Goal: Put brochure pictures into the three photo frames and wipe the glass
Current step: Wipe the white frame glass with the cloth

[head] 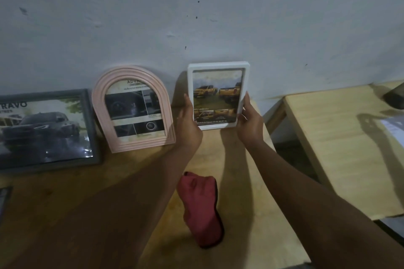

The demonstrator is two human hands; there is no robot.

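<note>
The grey frame (43, 129) and pink arched frame (133, 111) lean against the wall, both filled; the left hand (188, 124) grips one side edge of the white frame (217, 96), the right hand (249, 120) the other, holding it upright at the back of the counter (87, 192); this looks like the final placing; next, lean it steadily, then release.

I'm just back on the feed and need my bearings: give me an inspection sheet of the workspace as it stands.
Surface: wooden table, dimly lit, with arm shadows across it.
Job's things: grey frame and pink arched frame lean on the wall, pictures in; white frame has a picture in; red cloth lies on the table.
Clutter: dark object at the left edge, unclear.
Hands: left hand and right hand each grip a side of the white frame.
Cables: nothing seen.
Surroundings: wall; second table to the right, with papers.
</note>
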